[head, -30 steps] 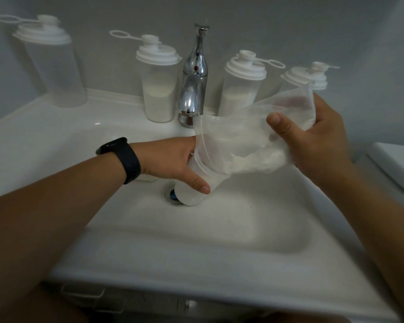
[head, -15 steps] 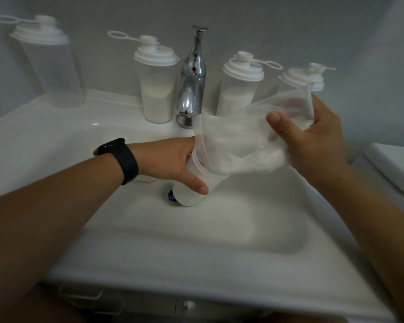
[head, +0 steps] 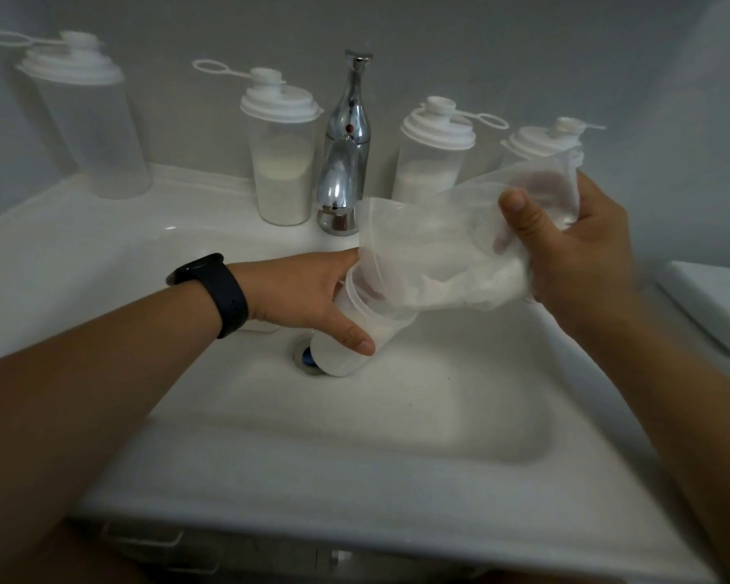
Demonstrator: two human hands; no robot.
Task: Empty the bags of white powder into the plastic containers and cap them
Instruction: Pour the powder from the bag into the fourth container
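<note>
Dim, soft light w/ glare on faucet [head: 346, 162], edges warped, blurry.

The left hand [head: 312, 301] is reaching forward from the lower left, forearm stretched out, a dark band [head: 211, 292] sitting on the wrist, fingers and thumb curling round a container [head: 350, 347] and holding it tilted. The right hand [head: 574, 250] is coming in from the lower right, held higher than the left, thumb pointing up in front and fingers wrapping behind, gripping a bag [head: 447, 255].
</note>
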